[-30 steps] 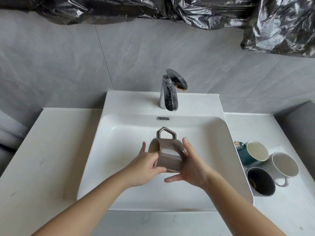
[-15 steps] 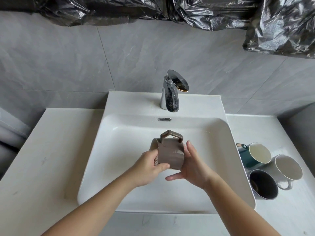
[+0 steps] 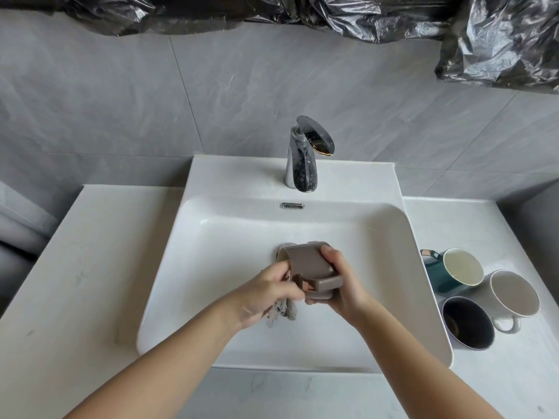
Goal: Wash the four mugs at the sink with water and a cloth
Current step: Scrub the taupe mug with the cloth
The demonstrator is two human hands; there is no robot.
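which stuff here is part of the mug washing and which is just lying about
Part of the job: brown ceramic mug, gripped by the right hand; crumpled grey cloth in the left hand; white rectangular sink; chrome tap; teal mug, white mug and dark mug standing on the white counter.
Just there: crinkled black plastic sheeting along the top; grey tiled wall.

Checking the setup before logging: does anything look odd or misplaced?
Crumpled black plastic sheeting hangs across the top of the wall above the tap, looking makeshift. Nothing looks spilled or broken; the tipped brown mug and grey cloth are held over the basin.
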